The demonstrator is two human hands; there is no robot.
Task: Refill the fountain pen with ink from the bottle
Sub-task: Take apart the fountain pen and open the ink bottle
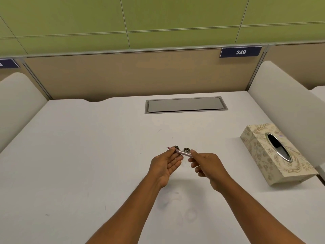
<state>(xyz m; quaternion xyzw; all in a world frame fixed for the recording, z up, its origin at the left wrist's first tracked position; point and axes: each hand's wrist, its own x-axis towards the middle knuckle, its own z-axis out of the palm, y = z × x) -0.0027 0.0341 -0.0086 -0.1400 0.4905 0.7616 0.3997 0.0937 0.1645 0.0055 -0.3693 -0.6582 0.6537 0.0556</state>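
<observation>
Left hand (166,164) and right hand (205,166), each pinching one end of thin pinkish translucent fountain pen (182,152), held level above white desk (88,155). Two small dark round things (186,149) just beyond fingertips, probably ink bottle and cap. Step likely: unscrewing barrel. Next: twist apart, keep nib steady.
</observation>
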